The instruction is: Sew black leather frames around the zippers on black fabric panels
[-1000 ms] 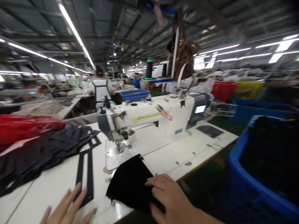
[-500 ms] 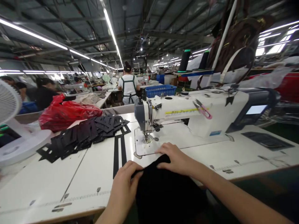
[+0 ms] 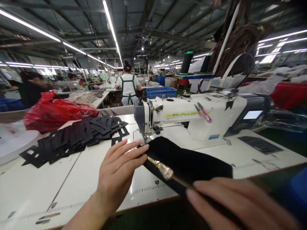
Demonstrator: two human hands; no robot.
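Observation:
A black fabric piece with a gold zipper lies stretched across the white table, one end under the needle of the sewing machine. My left hand rests beside the fabric's far end, fingers stretched out and touching its edge near the presser foot. Low at the front, close to the camera, my right hand grips the fabric's near end along the zipper, fingers closed over it.
A pile of black cut frames lies at the left, with a red plastic bag behind it. Pink snips sit on the machine's arm. A person in an apron works ahead; another sits at far left. Thread cones stand behind.
The bunched black fabric has been pulled out long, showing its zipper, with its end now at the needle. My right hand drew back toward me; my left hand opened flat.

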